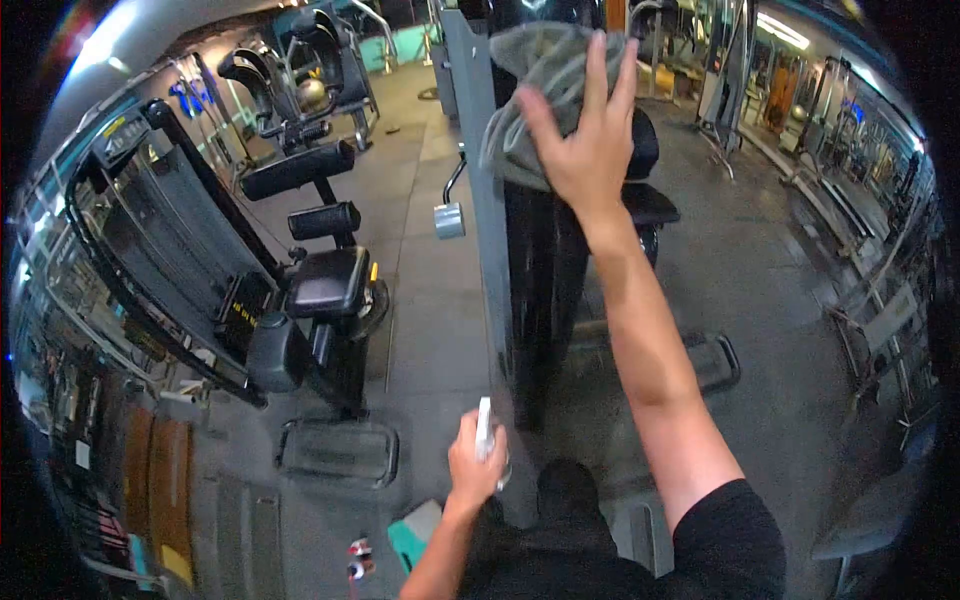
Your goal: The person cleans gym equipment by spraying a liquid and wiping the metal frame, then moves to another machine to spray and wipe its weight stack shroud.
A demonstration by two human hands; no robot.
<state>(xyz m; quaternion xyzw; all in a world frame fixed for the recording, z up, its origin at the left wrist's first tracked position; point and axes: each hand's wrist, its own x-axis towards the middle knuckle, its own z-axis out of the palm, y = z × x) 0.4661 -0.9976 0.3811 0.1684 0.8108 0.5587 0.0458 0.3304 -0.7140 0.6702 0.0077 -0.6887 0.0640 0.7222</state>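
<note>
My right hand (pixel 590 145) reaches up, its fingers spread over a bunched grey cloth (pixel 548 62). It holds the cloth against the upper part of a tall, glossy black panel (pixel 537 255) on a gym machine. Lower down, near the middle, my left hand (pixel 477 462) is wrapped around a white spray bottle (pixel 485 420). Fingers cover most of the bottle, so only its narrow white top and a bit of its lower part show. A grey upright post (pixel 484 200) runs along the panel's left edge.
At left stands a weight machine with a black padded seat (pixel 328 277) and roller pads (pixel 300 168). A silver cylinder (pixel 449 220) sticks out from the post. On the floor lie a teal and white item (pixel 410 538) and a small red and white object (pixel 360 560). Racks line the right side.
</note>
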